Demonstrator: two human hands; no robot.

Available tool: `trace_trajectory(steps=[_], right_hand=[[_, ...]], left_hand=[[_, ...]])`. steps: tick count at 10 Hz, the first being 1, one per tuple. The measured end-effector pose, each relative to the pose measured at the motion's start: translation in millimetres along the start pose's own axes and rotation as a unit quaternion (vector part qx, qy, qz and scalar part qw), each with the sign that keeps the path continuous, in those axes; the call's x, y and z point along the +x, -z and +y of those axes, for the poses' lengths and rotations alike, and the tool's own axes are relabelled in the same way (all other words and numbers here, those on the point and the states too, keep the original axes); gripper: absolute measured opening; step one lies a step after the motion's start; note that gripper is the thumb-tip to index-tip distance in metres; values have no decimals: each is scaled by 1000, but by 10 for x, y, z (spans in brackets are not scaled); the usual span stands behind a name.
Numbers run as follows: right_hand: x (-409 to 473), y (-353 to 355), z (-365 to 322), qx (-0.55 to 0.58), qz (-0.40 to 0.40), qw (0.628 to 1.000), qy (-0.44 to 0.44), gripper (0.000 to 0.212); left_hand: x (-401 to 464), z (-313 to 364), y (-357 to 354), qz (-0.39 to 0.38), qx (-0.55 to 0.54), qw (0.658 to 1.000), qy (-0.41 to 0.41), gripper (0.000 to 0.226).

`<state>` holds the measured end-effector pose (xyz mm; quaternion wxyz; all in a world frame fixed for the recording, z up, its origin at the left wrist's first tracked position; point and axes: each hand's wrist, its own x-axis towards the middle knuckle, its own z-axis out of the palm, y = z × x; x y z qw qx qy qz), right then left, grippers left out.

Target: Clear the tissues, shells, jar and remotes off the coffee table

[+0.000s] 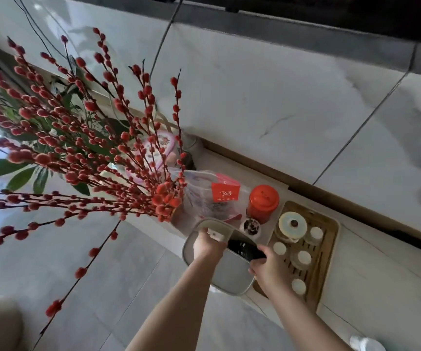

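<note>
Head cam: right hand point(267, 268) grips a black slim remote point(246, 250) lying over the grey rounded plastic tray point(229, 277), long axis pointing up-left. Left hand point(208, 247) is curled around the tray's far rim, beside the red-lidded jar point(262, 202).

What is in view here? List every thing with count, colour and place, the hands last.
grey tray: one, at the ledge's near edge
black remote: one, on the tray
red jar: one, behind the tray
small round pot: one, dark contents, beside the jar
plastic bag: one, clear with a red label, left of the jar
wooden tea tray: one, right of the grey tray
teapot: one, pale
white cups: about five
red branches: one bunch, left
hands: left holds the tray's rim; right grips the remote
</note>
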<state>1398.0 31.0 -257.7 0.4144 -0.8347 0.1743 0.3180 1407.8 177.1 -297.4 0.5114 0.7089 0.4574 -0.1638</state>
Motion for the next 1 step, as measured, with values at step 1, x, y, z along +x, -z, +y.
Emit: trace_trajectory(steps=[1], right_hand=[[-43, -2, -23, -22, 5, 1000, 11, 43]], left_hand=[[-103, 5, 19, -13, 54, 998, -20, 74]])
